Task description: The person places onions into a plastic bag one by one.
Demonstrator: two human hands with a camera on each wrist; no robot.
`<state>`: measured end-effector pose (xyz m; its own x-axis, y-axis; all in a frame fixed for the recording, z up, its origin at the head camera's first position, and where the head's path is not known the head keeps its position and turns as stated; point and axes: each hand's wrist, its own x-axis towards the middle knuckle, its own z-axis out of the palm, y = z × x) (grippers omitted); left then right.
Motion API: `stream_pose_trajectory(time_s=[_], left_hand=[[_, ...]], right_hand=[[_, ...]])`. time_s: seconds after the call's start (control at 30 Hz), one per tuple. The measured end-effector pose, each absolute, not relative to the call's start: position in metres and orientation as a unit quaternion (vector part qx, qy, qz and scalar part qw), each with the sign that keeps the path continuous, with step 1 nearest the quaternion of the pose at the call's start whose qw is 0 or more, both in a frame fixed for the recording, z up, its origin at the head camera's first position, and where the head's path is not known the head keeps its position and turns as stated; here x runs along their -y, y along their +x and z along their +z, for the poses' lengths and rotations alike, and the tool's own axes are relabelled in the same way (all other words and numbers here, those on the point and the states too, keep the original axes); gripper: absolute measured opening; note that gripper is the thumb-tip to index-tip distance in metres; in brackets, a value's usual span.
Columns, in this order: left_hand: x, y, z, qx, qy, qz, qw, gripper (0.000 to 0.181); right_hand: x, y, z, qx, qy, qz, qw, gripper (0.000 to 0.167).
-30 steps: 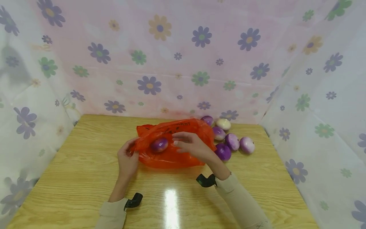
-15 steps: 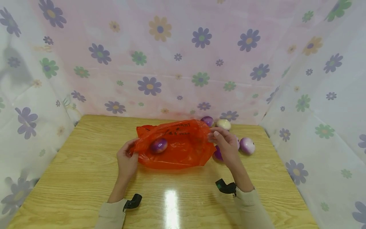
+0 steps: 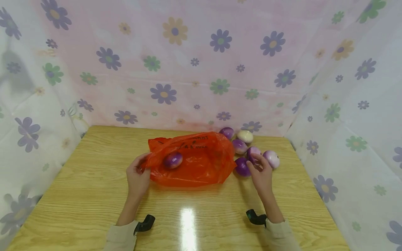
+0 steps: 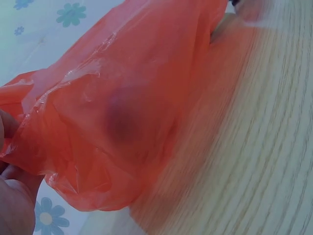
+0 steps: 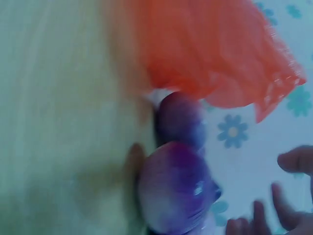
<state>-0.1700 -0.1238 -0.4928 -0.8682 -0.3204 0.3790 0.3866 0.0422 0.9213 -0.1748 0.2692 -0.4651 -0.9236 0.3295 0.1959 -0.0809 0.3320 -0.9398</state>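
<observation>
An orange-red plastic bag lies on the table with its mouth held apart. My left hand grips the bag's left edge. One purple onion rests inside near that edge; in the left wrist view it appears as a dark shape through the film. To the bag's right, my right hand hovers with loosely bent fingers beside a dark purple onion and a paler purple one partly behind the fingertips. Its fingers stand apart from the onion in the right wrist view.
More onions cluster behind: a whitish-purple one, a cream one and two purple ones. A flowered cloth encloses the wooden table at the back and sides. Black wrist cameras sit on both forearms.
My right hand has moved from above the bag, past its right edge, to the onions on the right. The left hand keeps its hold on the bag. The onion in the bag stays put.
</observation>
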Motion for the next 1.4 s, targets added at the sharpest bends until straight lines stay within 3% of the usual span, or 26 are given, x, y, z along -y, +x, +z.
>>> stream_pose_trajectory(time_s=[0.23,0.53,1.4], left_hand=[[0.123,-0.168,-0.487,0.669,-0.023,-0.695,0.261,0.038],[0.122,-0.165,-0.486,0.660,-0.023,-0.706,0.257,0.038],[0.123,-0.160,-0.490,0.666,-0.008,-0.698,0.264,0.035]], right_hand=[[-0.280,-0.171,-0.479,0.872,-0.092,0.473,0.089,0.070],[-0.287,-0.170,-0.492,0.862,-0.088,0.500,0.007,0.079],[-0.289,-0.176,-0.495,0.851,-0.103,0.514,-0.007,0.078]])
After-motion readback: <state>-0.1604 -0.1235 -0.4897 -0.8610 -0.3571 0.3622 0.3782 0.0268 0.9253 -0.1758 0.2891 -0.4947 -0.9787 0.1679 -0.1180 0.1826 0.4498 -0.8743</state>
